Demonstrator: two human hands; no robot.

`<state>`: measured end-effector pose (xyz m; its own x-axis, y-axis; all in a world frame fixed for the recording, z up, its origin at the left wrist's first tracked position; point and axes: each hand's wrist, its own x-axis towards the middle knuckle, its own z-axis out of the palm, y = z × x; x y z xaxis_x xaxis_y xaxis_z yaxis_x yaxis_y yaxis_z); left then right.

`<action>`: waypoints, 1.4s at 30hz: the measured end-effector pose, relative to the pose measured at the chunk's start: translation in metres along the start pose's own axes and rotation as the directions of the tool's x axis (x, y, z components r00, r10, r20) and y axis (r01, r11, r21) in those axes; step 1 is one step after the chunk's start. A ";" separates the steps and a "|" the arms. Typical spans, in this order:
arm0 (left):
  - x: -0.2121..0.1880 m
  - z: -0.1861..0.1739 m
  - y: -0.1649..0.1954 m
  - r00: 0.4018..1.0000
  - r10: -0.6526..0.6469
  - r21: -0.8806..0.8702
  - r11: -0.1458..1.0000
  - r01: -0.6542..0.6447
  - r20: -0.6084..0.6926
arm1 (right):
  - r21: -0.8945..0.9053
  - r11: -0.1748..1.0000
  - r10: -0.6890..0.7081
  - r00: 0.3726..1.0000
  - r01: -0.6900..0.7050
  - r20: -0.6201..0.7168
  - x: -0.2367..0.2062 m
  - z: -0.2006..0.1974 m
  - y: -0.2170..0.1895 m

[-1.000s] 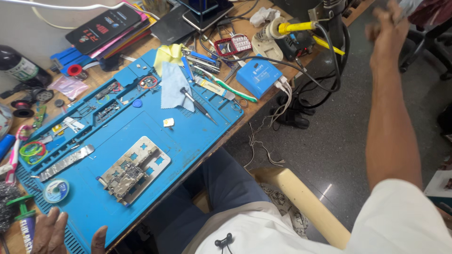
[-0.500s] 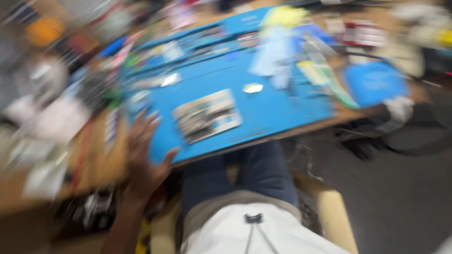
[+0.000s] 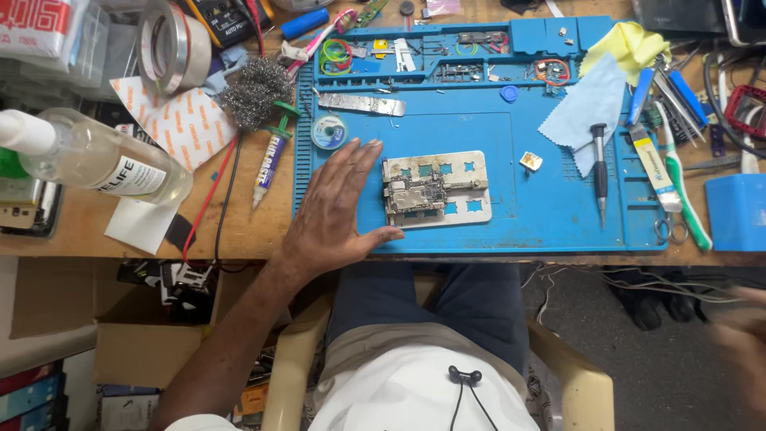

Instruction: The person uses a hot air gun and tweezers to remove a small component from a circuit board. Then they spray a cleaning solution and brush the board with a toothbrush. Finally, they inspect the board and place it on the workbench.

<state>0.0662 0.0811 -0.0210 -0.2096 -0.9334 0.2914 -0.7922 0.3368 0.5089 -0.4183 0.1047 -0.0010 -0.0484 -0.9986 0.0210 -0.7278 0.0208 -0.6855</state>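
My left hand (image 3: 333, 211) lies flat and open on the left part of the blue work mat (image 3: 527, 215), fingers spread, right beside a metal holder plate with a circuit board (image 3: 432, 190) clamped in it. The thumb points toward the plate's lower left corner. My right hand (image 3: 738, 339) is a blur at the lower right, below the desk edge and away from the desk; I cannot tell how its fingers are set. A small gold chip (image 3: 530, 161) rests on the mat to the right of the plate.
A black screwdriver (image 3: 599, 169), light blue cloth (image 3: 586, 108), tweezers and scissors (image 3: 666, 215) lie at the mat's right. A clear bottle (image 3: 96, 160), tape roll (image 3: 171, 44), steel wool (image 3: 255, 92) and syringe of paste (image 3: 271, 156) sit left. A blue box (image 3: 736, 211) stands far right.
The view has swung from a tilted look to straight down over the desk. My left hand has moved from the desk's corner onto the mat beside the plate. My raised right arm has dropped low.
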 end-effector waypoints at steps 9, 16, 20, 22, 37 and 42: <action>-0.001 -0.003 -0.001 0.999 -0.046 -0.094 0.994 0.049 0.027 | -0.269 0.901 -0.353 0.936 0.341 0.007 0.070 0.094 -0.094; 0.001 -0.006 0.000 1.000 -0.019 -0.095 0.995 0.021 0.014 | -0.349 0.810 -0.514 0.857 0.471 -0.037 0.096 0.129 -0.088; 0.003 -0.010 -0.001 0.999 -0.007 -0.089 0.996 0.011 0.041 | -0.366 0.813 -0.501 0.864 0.453 -0.043 0.094 0.132 -0.086; 0.005 -0.012 -0.003 0.998 -0.008 -0.078 0.997 0.012 0.057 | -0.380 0.809 -0.504 0.862 0.449 -0.053 0.093 0.132 -0.083; 0.003 -0.003 -0.007 0.996 -0.059 -0.073 0.995 0.063 0.067 | -0.347 0.832 -0.496 0.860 0.433 -0.117 0.092 0.131 -0.087; 0.003 -0.004 -0.006 0.998 -0.041 -0.075 0.996 0.045 0.056 | -0.338 0.835 -0.500 0.855 0.434 -0.137 0.091 0.129 -0.092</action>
<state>0.0731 0.0771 -0.0198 -0.2090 -0.9518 0.2243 -0.7556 0.3028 0.5809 -0.2674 0.0056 -0.0297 0.2289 -0.8574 0.4609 -0.8598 -0.4001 -0.3172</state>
